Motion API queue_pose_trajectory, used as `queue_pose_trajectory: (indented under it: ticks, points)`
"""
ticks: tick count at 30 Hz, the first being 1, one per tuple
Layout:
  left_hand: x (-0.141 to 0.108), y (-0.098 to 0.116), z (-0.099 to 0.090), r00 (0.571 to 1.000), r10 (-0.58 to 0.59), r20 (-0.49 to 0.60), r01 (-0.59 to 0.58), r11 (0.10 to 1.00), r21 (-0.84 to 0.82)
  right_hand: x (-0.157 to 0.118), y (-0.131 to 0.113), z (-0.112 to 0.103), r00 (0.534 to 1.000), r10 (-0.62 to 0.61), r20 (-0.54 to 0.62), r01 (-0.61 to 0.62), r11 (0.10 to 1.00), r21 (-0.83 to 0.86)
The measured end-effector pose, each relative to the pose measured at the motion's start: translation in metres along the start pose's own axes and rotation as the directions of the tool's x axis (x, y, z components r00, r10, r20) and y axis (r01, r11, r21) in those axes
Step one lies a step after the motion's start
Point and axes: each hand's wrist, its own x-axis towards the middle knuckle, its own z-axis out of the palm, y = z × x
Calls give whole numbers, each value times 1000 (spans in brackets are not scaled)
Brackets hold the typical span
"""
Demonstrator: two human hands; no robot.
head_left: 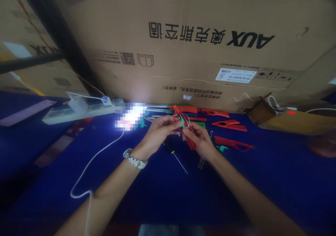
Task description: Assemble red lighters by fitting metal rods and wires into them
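Observation:
Between my two hands is a red plastic casing (pixel 192 143), tilted, with a small green part (pixel 182 122) and a thin white wire at its upper end. My left hand (pixel 160 131) pinches the casing and the green part from the left. Fingers of my right hand (pixel 198 136) are closed round the casing's right side, the thumb near the green part. Below my hands a screwdriver (pixel 180 162) with a thin metal shaft lies on the blue table surface (pixel 168 197). A small clear piece (pixel 201 163) rests beside my right wrist.
Red casing pieces (pixel 231 142) and a green part (pixel 222 148) lie to the right. Long red lighters (pixel 186 109) lie behind my hands. At the left are a glowing device (pixel 131 116) with a white cable and a power strip (pixel 56 115). Cardboard (pixel 183 68) stands behind.

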Motion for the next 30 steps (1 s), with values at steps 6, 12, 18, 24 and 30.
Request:
queue_pose_trajectory:
  ticks: [6, 12, 18, 24, 30]
  points:
    - [1, 10, -8, 995, -83, 60, 77, 992, 102, -4, -6, 4, 1000, -1, 13, 1, 999, -44]
    - [3, 12, -12, 985, -159, 62, 153, 984, 90, -3, -9, 7, 1000, -24, 7, 25, 996, -80]
    - [3, 1, -4, 999, 29, 39, -33, 993, 114, -2, -11, 4, 999, -47, -27, 45, 998, -48]
    - [2, 2, -4, 1000, 13, 27, -18, 981, 192, -5, -12, 4, 999, -42, -12, 41, 995, -91]
    - [2, 4, -7, 996, 2, 88, -19, 981, 191, -8, -12, 5, 998, -62, -6, 62, 994, -87]
